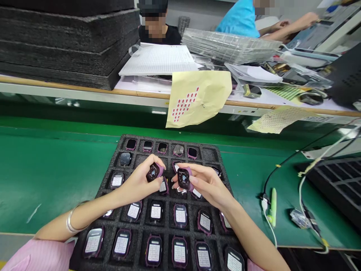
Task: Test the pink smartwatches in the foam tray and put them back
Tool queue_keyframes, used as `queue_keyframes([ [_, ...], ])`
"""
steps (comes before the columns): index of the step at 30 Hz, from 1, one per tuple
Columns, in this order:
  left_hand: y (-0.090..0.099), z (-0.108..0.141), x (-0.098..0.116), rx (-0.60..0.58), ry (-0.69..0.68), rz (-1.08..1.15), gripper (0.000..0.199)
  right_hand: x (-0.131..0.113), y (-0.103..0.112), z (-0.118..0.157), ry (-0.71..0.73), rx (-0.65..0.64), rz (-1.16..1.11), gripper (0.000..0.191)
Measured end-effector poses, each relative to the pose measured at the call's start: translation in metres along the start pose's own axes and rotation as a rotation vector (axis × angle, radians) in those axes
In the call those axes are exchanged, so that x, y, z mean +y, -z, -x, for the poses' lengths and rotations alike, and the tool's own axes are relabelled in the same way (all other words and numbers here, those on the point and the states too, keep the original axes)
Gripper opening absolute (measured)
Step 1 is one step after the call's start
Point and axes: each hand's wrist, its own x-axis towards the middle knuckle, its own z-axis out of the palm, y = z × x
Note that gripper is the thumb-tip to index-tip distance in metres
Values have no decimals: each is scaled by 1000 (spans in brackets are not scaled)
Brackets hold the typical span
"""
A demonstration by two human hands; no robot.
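Note:
Above the middle of a black foam tray (208,153), my left hand (143,174) is closed around a purple smartwatch body (153,172) with its dark screen lit. A second purple smartwatch body (184,178), also lit, is held between the thumb and fingers of my right hand (207,183). The two watches are close together but apart. Beneath them, the tray's square pockets hold several more strapless watches; many, such as the watch (179,215) below my hands, show a white keypad-like screen. Watches in the back row, like one (131,144), have dark screens. My hands and forearms hide some pockets.
A shelf edge (141,93) runs behind the tray, carrying stacked black foam (56,41), papers (160,60) and clear plastic trays (228,45). Yellow sticker sheets (203,98) hang over it. Cables (266,180), a green pen-like stick (273,207) and another black tray (338,180) are at right. Two people are beyond.

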Motion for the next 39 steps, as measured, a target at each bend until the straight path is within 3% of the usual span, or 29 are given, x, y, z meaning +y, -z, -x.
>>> queue_keyframes([
  [3, -1, 1, -2, -15, 7, 26, 19, 1, 0, 1, 10, -71, -39, 36],
  [6, -4, 0, -8, -52, 143, 87, 16, 2, 2, 0, -17, -65, -56, 33],
  [12, -5, -7, -8, -65, 326, 356, 55, 5, 9, -4, -103, -9, -153, 38],
  [16, -4, -9, -7, -17, 422, 499, 39, 8, 11, -6, -131, 39, -199, 39],
  [21, -3, -5, -5, 1, 417, 532, 30, 11, 12, -6, -111, 73, -197, 48],
  [30, -4, -6, 2, 70, 471, 616, 29, 18, 9, -7, -23, 134, -161, 44],
  [39, -5, -3, 2, -4, 437, 591, 34, 18, 6, -6, 9, 202, -48, 42],
])
